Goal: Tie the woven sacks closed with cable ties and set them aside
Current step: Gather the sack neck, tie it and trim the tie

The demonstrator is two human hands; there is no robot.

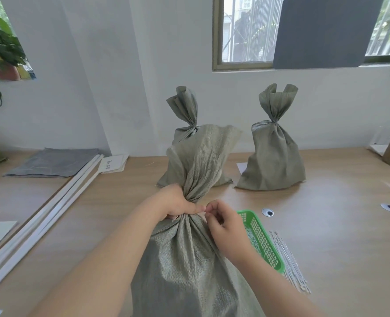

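- Tying step: left hand (178,202) clenches the gathered neck of the grey-green woven sack (189,259).
- Right hand (226,227) curls just beside that grip; whether it pinches a tie, I cannot tell.
- Next, likely: loop one of the white plastic cable ties (290,266) under the fist and cinch.

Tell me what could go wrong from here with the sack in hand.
1. Only the left hand grips the gathered neck of the near sack; if that grip loosens, the folds may spread before a tie closes them.
2. The right hand works right beside the green basket; a careless pull back could knock it and scatter the loose cable ties lying next to it.
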